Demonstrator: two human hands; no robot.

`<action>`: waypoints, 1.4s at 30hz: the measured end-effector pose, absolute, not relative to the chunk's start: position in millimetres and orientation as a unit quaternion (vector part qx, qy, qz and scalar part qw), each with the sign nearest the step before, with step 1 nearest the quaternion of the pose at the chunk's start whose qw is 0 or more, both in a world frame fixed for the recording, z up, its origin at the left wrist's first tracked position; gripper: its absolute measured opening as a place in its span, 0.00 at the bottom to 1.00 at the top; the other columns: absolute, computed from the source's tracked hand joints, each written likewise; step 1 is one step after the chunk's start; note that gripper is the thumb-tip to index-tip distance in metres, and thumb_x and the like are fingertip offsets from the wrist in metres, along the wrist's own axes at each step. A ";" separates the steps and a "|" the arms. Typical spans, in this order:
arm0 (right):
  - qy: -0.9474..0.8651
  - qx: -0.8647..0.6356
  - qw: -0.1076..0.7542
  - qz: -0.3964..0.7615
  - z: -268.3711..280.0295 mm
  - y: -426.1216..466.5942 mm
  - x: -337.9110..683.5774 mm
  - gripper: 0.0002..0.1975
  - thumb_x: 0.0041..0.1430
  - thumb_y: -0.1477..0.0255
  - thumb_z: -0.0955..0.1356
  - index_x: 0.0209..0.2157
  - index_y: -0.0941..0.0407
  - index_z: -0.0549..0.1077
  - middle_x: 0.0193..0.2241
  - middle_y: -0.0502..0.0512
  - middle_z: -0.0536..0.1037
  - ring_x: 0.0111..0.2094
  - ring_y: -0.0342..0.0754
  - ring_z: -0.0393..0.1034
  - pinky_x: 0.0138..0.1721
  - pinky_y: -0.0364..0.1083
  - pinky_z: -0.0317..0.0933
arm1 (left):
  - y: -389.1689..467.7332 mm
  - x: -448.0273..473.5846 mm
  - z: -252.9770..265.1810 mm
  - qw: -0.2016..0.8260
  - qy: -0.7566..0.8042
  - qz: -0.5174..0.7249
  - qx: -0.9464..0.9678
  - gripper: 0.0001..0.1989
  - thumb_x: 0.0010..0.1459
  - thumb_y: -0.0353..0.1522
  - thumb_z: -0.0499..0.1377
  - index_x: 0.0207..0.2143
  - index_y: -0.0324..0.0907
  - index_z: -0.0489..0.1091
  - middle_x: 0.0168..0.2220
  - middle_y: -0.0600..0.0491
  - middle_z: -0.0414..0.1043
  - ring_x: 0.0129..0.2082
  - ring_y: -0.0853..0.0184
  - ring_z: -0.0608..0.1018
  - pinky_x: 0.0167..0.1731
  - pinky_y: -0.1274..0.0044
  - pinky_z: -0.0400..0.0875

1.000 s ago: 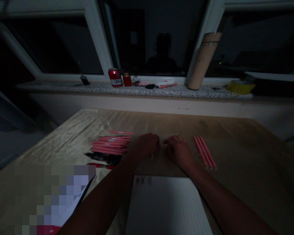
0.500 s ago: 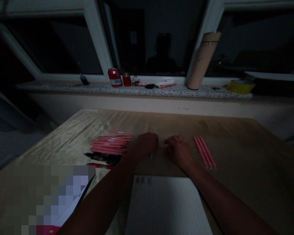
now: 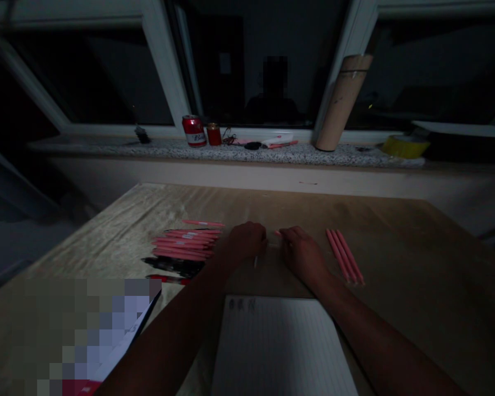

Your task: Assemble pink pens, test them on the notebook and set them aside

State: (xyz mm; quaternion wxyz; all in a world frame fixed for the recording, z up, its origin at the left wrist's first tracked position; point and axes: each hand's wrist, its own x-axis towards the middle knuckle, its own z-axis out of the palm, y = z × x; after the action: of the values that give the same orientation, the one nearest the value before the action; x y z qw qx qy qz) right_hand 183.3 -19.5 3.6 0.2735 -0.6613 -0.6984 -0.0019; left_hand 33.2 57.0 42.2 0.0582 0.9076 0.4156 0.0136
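Observation:
My left hand (image 3: 249, 241) is closed over the table's middle, its fingertips turned away from view. A thin pale rod (image 3: 255, 262) shows just below it; whether the fingers grip it is hidden. My right hand (image 3: 300, 248) faces it, fingers pinched, with a small pink pen piece (image 3: 277, 232) poking out at the fingertips. Between the hands lies a faint thin clear strip (image 3: 273, 245). Several pink pens (image 3: 185, 242) lie in a pile left of my left hand, with one pink pen apart above them. Three pink pens (image 3: 345, 257) lie side by side to the right of my right hand.
Black pens (image 3: 177, 266) and a red pen (image 3: 169, 279) lie under the pink pile. A lined notebook (image 3: 280, 346) is open at the near edge, between my forearms. On the windowsill stand a red can (image 3: 193, 132), a small red jar (image 3: 213, 134), a wooden-looking flask (image 3: 343, 102) and yellow tape (image 3: 405, 147).
My right hand has shifted slightly right, and a pink piece now shows at its fingertips. My left hand has stayed nearly in place.

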 end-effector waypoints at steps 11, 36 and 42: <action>-0.659 -0.715 0.231 -0.026 3.7 -20.0 185.6 0.12 0.57 0.68 0.62 0.25 0.56 0.72 0.25 0.56 0.75 0.26 0.46 0.68 0.27 0.44 0.52 | 57.5 32.7 43.5 0.072 0.410 0.029 0.909 0.14 0.54 0.38 0.52 0.33 0.40 0.73 0.34 0.46 0.75 0.36 0.63 0.76 0.36 0.75 0.67; -0.177 -0.439 0.770 0.429 -2.6 0.4 214.3 0.15 0.55 0.61 0.60 0.23 0.57 0.67 0.17 0.47 0.66 0.16 0.39 0.59 0.19 0.40 0.54 | 52.4 30.7 25.0 0.386 0.537 0.442 0.606 0.12 0.54 0.34 0.44 0.22 0.40 0.60 0.16 0.59 0.56 0.16 0.75 0.62 0.18 0.83 0.58; -0.125 -0.393 0.792 0.450 2.6 -3.7 214.1 0.15 0.57 0.64 0.59 0.22 0.58 0.67 0.14 0.48 0.66 0.15 0.38 0.59 0.18 0.39 0.53 | 52.0 32.2 21.8 0.425 0.502 0.505 0.559 0.10 0.52 0.34 0.48 0.22 0.39 0.63 0.14 0.59 0.57 0.14 0.75 0.62 0.16 0.82 0.55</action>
State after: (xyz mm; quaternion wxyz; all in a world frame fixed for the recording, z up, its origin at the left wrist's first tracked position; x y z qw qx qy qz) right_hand 214.1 -3.7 2.6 0.7924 -0.3929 -0.1251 0.4495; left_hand 32.2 52.0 21.8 0.4250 0.5587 0.5019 0.5053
